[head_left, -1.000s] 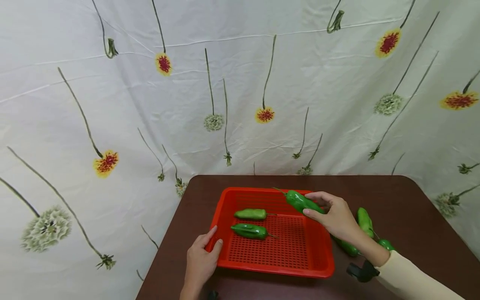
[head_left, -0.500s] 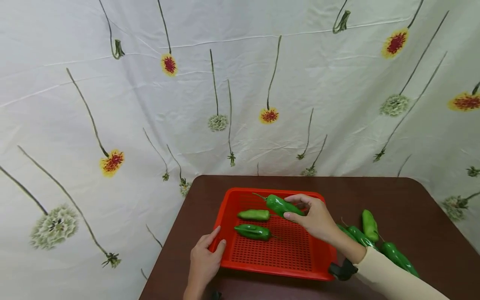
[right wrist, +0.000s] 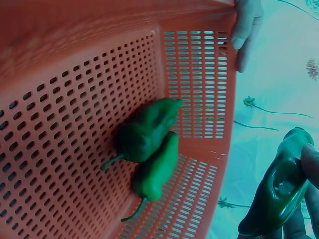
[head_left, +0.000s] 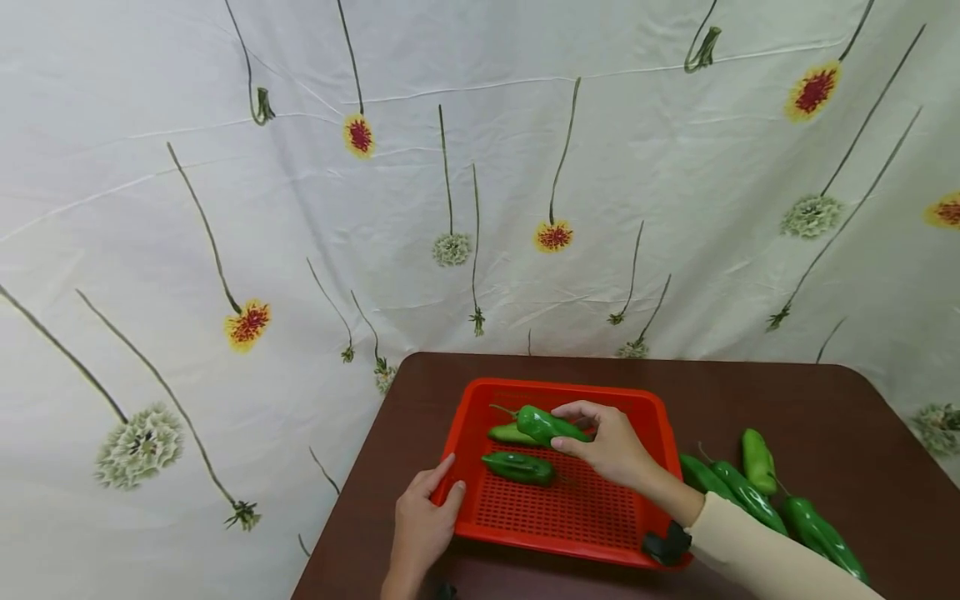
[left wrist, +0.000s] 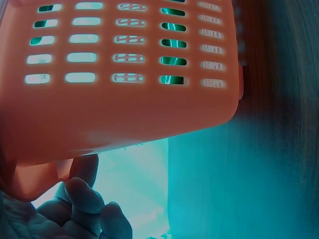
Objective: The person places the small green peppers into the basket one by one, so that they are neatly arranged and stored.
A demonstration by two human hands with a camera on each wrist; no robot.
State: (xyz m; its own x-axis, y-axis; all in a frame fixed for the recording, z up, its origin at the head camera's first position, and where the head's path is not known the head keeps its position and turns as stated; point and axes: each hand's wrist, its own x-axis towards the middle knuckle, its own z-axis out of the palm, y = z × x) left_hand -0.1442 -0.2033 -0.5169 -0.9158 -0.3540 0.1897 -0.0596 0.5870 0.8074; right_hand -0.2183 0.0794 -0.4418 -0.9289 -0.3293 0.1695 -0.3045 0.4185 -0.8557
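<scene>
Basket (head_left: pixel 555 546): red plastic, oblong, raised walls, slotted mesh floor; stands on the smooth brown table (head_left: pixel 840 442). Left hand (head_left: pixel 423 517): grip clamped on the basket's left rim. Right hand (head_left: pixel 611 446): grip clamped round a held pepper (head_left: pixel 543 423), glossy green, elongated, dented, with a thin stem; it is over the basket. Within lie a dark pepper (head_left: pixel 517 468), creased, and a paler pepper (head_left: pixel 507 434). Loose peppers (head_left: pixel 750 496): four, shiny, long, right of the basket. Behind hangs wrinkled white cloth (head_left: pixel 487 50), flower-printed.
</scene>
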